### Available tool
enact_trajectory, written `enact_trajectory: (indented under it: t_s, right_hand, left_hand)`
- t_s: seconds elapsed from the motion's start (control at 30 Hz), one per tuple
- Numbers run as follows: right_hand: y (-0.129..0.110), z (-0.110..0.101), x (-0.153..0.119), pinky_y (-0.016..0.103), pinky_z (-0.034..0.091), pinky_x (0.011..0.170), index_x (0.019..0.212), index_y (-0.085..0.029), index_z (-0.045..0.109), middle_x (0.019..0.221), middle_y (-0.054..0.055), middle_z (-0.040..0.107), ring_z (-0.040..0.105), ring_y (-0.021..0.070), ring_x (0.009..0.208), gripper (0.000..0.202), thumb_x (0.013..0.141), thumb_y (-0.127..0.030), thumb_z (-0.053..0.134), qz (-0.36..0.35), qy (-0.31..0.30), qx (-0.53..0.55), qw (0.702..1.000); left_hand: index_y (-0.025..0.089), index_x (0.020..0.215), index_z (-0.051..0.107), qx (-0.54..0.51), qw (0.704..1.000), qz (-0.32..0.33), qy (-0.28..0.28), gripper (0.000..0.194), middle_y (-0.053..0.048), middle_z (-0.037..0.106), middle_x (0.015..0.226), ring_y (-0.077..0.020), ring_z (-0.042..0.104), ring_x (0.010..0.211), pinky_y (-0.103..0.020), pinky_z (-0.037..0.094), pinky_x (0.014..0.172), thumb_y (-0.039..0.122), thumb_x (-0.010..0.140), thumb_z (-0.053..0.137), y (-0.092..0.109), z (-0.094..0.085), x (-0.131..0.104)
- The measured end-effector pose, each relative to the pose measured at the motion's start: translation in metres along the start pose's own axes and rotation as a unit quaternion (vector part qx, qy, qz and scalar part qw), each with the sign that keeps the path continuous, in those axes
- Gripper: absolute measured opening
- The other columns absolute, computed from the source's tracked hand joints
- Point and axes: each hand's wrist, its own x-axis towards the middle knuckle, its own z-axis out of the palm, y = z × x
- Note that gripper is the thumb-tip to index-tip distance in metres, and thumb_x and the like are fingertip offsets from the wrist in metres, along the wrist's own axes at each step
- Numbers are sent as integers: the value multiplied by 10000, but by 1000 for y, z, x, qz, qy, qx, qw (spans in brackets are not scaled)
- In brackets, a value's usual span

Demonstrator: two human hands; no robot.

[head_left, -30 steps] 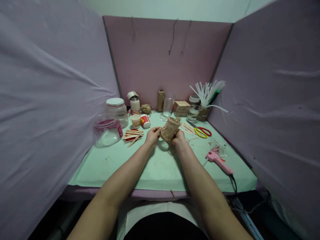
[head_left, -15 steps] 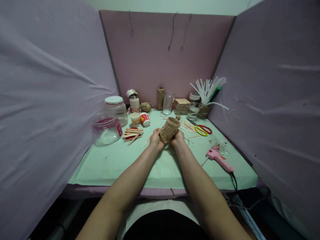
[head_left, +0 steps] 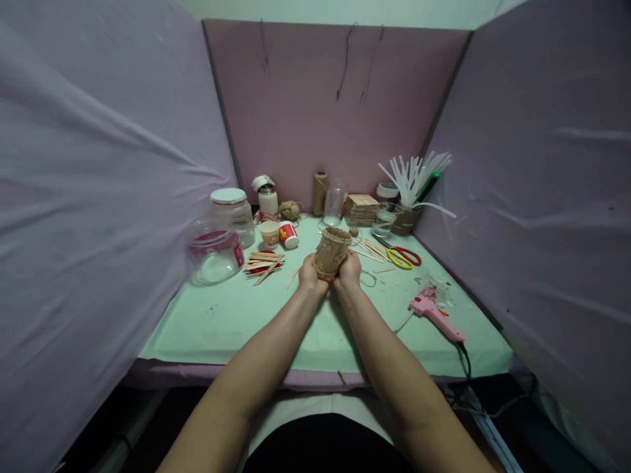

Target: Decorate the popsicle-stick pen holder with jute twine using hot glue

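Head view: both hands wrap the base of a small twine-wrapped basket (head_left: 332, 252), left hand (head_left: 310, 277) on its left side, right hand (head_left: 348, 272) on its right, fingers curled closed around it. Basket sits just above the bench (head_left: 221, 322), mouth tilted up and away from the person; can't tell whether its bottom touches the surface.

Risks, as I read them:
- Squeeze from both sides could deform the wall or pop the twine wrap loose; it looks light and thin.
- A loose twine loop (head_left: 367, 278) lies just right of the right hand and could snag on fingers.
- Glue gun (head_left: 436, 316) lies well to the right and nearer the person, cord running off the bench edge; a sweep of the right forearm could drag it.
- Craft sticks (head_left: 262, 262) to the left of the left hand, scissors (head_left: 403, 257) to the right beyond it, easy to knock.

Look: tan, roughly cylindrical, open top with a thicker rim, ribbed weave texture. Inside not visible.
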Motion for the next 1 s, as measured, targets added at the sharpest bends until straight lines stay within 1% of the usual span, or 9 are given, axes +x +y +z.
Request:
enact_trajectory:
  t_s: [0.07,0.2,0.33,0.43,0.5,0.57,0.67,0.83,1.0]
  right_hand:
    - [-2,1,-2,236,528,590,735,-226,468,596,-78,604,599,120,600,106,728,-233,574,-4,26,14,1000]
    - [-8,3,-10,197,476,550,730,-225,458,576,-87,596,572,97,567,116,763,-193,565,-9,55,43,998]
    - [-17,3,-19,161,443,554,762,-226,448,675,-60,694,623,78,633,123,821,-170,541,5,53,74,996]
    - [-23,5,-25,162,470,578,785,-225,464,711,-43,717,637,70,632,119,865,-144,495,36,41,101,993]
    - [-25,6,-28,195,521,620,789,-221,482,711,-30,709,648,80,631,126,884,-138,482,69,24,120,990]
    - [-25,7,-29,232,561,650,777,-209,501,677,-23,680,653,92,623,138,887,-128,487,109,5,132,985]
    - [-22,7,-28,225,568,609,726,-193,498,582,-39,600,616,85,548,182,871,-83,496,161,-10,133,978]
    - [-14,1,-18,177,524,483,683,-192,467,500,-59,515,527,71,438,219,827,-30,501,192,-7,109,975]
    - [-9,-8,-1,149,480,419,643,-208,408,472,-74,479,494,69,401,262,794,-49,551,143,-4,83,986]
  left_hand:
    - [134,882,654,-34,999,-10,-1,269,-70,717,805,-188,690,769,-355,568,816,210,910,398,0,2,-1]
    - [127,910,668,-36,999,-10,-30,311,-86,723,820,-199,694,802,-378,567,832,205,913,367,6,0,2]
    - [162,922,685,0,999,36,-22,326,-93,733,927,-201,694,894,-372,563,836,193,916,360,21,-6,13]
    - [188,973,691,24,997,77,0,324,-97,731,1011,-207,686,968,-369,563,832,210,915,373,34,-11,21]
    - [192,1017,689,13,997,82,8,365,-101,731,1023,-204,687,977,-367,565,823,218,928,336,40,-15,25]
    - [192,1051,685,2,996,84,15,416,-106,733,1013,-200,690,970,-363,567,810,216,943,284,45,-17,28]
    - [191,1073,680,13,995,92,23,439,-114,733,1002,-204,688,967,-358,565,785,221,954,258,49,-19,30]
    - [193,1047,682,25,995,91,10,357,-111,734,986,-221,683,977,-377,561,803,206,915,350,42,-18,29]
    - [163,1005,666,2,999,27,-31,339,-112,723,902,-246,692,901,-451,566,805,198,896,346,17,-14,18]
